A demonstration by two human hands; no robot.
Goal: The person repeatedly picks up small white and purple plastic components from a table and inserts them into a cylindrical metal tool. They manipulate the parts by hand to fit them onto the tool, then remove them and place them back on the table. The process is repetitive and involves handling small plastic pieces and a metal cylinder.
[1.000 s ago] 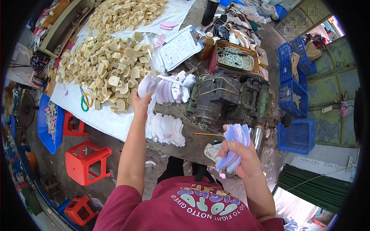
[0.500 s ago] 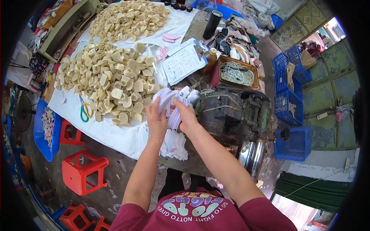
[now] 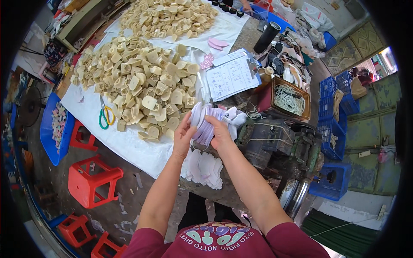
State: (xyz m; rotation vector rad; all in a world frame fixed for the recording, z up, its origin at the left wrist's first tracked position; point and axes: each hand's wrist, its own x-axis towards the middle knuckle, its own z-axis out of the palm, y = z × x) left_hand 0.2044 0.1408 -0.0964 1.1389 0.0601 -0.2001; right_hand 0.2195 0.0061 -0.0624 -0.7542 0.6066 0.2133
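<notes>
Between my two hands is a stack of thin white-and-lilac cut pieces [image 3: 204,132], their edges fanned toward me. My left hand [image 3: 182,136] closes on the stack's left side, with its thumb near the front. On the other side my right hand [image 3: 220,132] grips it, thumb over the top edge. More white wavy-edged pieces [image 3: 204,168] lie in an overlapping row on the table edge just below my hands. White bundled pieces [image 3: 233,118] sit right behind my right hand. What material the pieces are, I cannot tell.
Heaps of cream-coloured moulded blocks [image 3: 142,81] cover the white cloth [image 3: 124,142]; scissors [image 3: 104,117] lie beside them. A clipboard [image 3: 230,77], a box of cord [image 3: 290,101] and a dark machine [image 3: 269,137] stand to the right. Red stools [image 3: 92,180] are on the floor at left.
The view has shifted, so the table appears farther right. My left hand has brought its pieces against the rest, and both hands now press the stack together from the sides.
</notes>
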